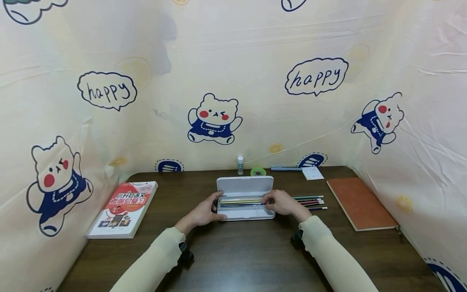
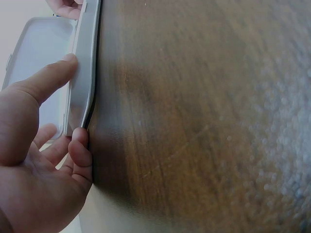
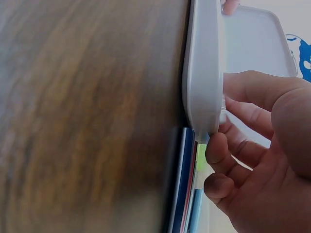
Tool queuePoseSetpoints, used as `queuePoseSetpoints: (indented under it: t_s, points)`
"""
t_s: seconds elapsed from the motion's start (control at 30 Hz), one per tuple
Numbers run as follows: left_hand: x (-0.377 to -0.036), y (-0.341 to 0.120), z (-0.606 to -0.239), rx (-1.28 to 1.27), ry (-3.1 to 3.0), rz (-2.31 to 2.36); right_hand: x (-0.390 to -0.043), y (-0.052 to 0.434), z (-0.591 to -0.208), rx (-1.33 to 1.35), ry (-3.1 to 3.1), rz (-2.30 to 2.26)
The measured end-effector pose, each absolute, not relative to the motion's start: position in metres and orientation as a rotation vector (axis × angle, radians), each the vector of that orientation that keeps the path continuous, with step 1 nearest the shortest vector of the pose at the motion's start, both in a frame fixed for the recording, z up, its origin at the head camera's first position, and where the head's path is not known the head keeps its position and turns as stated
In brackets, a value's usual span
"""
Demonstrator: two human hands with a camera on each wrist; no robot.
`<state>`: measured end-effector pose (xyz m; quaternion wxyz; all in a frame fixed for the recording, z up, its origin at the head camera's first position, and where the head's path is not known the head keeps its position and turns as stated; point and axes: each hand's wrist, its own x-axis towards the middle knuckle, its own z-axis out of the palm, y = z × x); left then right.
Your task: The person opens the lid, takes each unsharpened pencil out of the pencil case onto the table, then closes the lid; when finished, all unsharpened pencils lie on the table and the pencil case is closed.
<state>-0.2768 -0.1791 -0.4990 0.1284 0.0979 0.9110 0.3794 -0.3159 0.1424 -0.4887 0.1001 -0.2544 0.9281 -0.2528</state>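
An opened white pencil case [image 1: 248,213] lies on the table, its lid [image 1: 245,186] tilted up at the back. Several pencils [image 1: 238,201] lie lengthwise in its tray. At the case's left end, my left hand [image 1: 202,211] grips it, with the thumb [image 2: 53,77] on the front wall and the other fingers around the end. My right hand [image 1: 283,202] reaches over the right end and pinches a pencil [image 3: 223,104] by its ribbed end, mostly hidden by the fingers. More pencils [image 1: 315,202] lie on the table right of the case, partly behind my right hand.
Behind the case stand a glue stick [image 1: 240,165] and a green roll of tape [image 1: 258,172]. A blue stick-like item [image 1: 286,168] and a pale card [image 1: 312,173] lie at the back right. A book [image 1: 122,209] is at left, a brown notebook [image 1: 361,202] at right.
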Motion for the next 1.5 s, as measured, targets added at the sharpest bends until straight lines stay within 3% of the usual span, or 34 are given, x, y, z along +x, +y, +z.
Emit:
queuePoseSetpoints:
  t_s: [0.7, 1.5]
  points:
    - [-0.282, -0.178, -0.5, 0.328, 2.684, 1.082, -0.317, 0.15, -0.479, -0.718, 2.756, -0.826]
    - [-0.278, -0.18, -0.502, 0.3, 2.667, 1.086, -0.311, 0.233, -0.471, -0.692, 2.83, -0.883]
